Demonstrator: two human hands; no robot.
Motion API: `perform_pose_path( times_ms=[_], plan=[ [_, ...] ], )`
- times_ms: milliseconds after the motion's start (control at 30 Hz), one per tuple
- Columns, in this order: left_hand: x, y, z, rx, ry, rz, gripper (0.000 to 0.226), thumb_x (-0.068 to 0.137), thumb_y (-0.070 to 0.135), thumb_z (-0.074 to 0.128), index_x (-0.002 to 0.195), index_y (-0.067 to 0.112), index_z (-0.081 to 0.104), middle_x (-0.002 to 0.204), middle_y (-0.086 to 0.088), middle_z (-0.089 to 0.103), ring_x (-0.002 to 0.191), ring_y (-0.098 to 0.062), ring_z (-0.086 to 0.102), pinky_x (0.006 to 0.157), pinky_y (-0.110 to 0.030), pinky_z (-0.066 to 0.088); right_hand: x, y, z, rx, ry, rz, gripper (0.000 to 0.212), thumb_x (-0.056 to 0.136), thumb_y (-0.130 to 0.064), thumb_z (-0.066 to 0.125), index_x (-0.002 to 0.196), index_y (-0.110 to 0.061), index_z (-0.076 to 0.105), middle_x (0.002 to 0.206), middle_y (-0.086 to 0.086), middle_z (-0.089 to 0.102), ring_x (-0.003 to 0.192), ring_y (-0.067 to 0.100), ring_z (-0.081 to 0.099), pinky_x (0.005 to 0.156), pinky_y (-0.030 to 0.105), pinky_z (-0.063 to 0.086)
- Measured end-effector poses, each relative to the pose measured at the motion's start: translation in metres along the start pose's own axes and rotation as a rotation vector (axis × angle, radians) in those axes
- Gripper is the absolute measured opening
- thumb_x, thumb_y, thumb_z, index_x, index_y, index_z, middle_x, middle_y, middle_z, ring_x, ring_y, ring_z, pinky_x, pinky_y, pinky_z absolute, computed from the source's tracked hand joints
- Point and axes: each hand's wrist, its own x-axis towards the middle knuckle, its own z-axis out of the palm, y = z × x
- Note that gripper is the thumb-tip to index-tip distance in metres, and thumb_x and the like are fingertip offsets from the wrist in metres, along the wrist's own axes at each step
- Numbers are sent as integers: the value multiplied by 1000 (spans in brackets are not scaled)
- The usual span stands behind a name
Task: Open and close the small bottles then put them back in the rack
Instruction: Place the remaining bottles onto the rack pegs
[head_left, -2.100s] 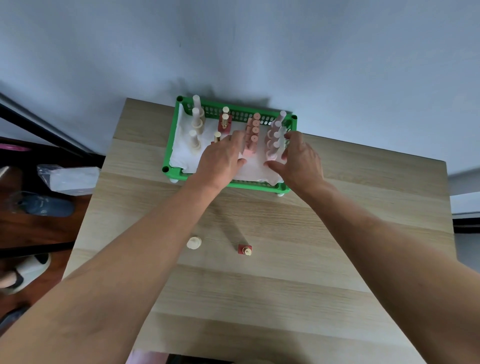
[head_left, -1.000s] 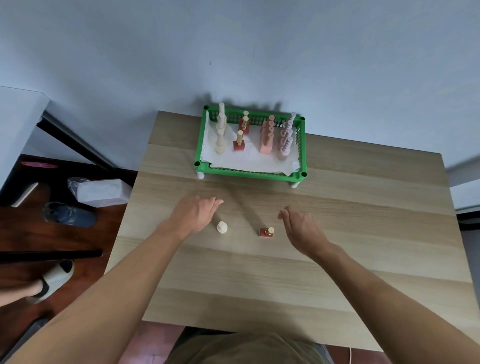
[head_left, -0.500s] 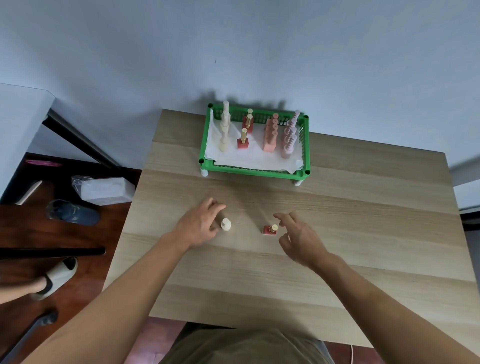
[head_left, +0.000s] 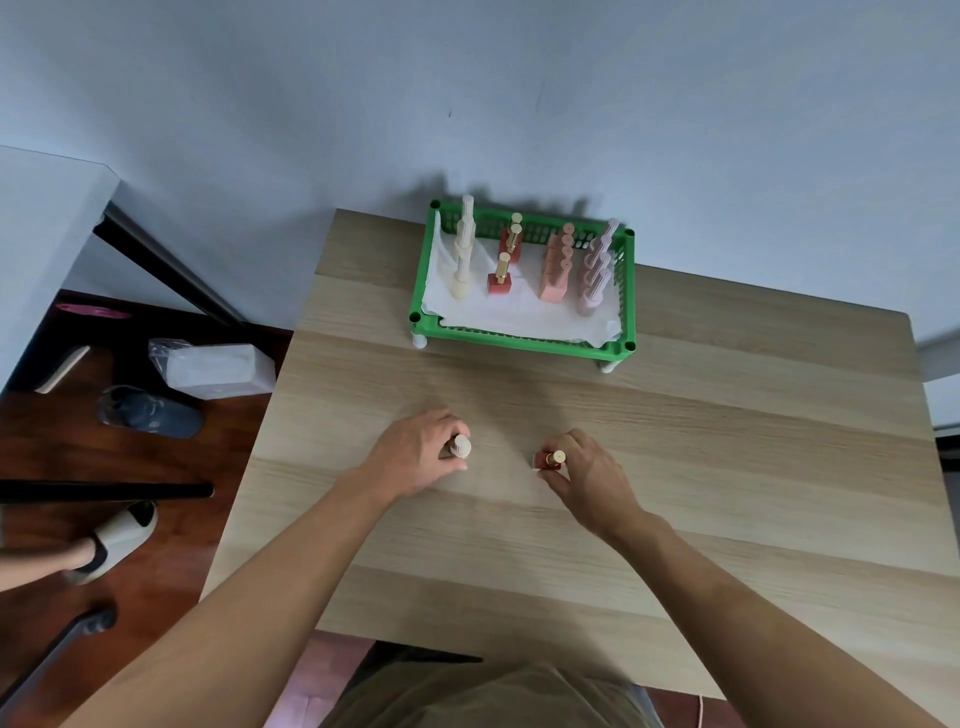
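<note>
left hand (head_left: 415, 457) grips cream bottle (head_left: 461, 446); right hand (head_left: 587, 470) grips red bottle (head_left: 554, 459); green rack (head_left: 524, 340) beyond, path unobstructed.

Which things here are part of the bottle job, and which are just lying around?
Job: cream bottle in left hand; red bottle at right hand; green rack of bottles.
Lying about: wrapped packet, blue shoe, slipper on the floor.

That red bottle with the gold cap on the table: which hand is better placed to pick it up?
The right hand. Its fingertips already close around the red bottle, while the left hand is wrapped around the cream bottle further left.
</note>
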Motion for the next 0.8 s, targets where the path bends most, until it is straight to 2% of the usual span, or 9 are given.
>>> perform_pose_path(
  times_ms=[200,400,533,667,800],
  plan=[
    [4,0,-13,9,53,-4,32,80,45,74,105,28,65,99,16,62,90,-8,60,71,-24,39,5,-5,-13,30,44,-15,11,91,-29,69,101,-26,67,106,-6,61,98,16,59,80,31,47],
    [26,5,-56,13,160,35,34,83,42,75,109,21,67,97,6,65,85,-14,63,74,-32,51,32,-16,-49,64,112,-79,12,90,-32,70,101,-28,67,104,-5,59,89,18,62,73,35,51],
    [43,8,-89,3,281,60,37,82,40,77,111,20,66,100,7,68,82,-11,63,71,-26,50,57,-27,-75,99,158,-113,16,91,-35,69,104,-25,66,107,-4,58,86,14,63,77,41,57],
    [62,9,-116,-6,344,31,44,80,41,79,116,22,63,101,8,70,83,-9,64,72,-24,49,82,-39,-93,182,217,-139,18,90,-29,71,104,-18,69,105,-2,59,83,13,65,81,39,59],
    [80,10,-131,-10,355,-8,31,79,42,80,100,30,60,90,17,63,81,-6,61,69,-29,51,104,-50,-101,226,224,-159,17,91,-26,71,103,-17,66,106,-1,63,85,13,67,83,37,59]
  ],
)
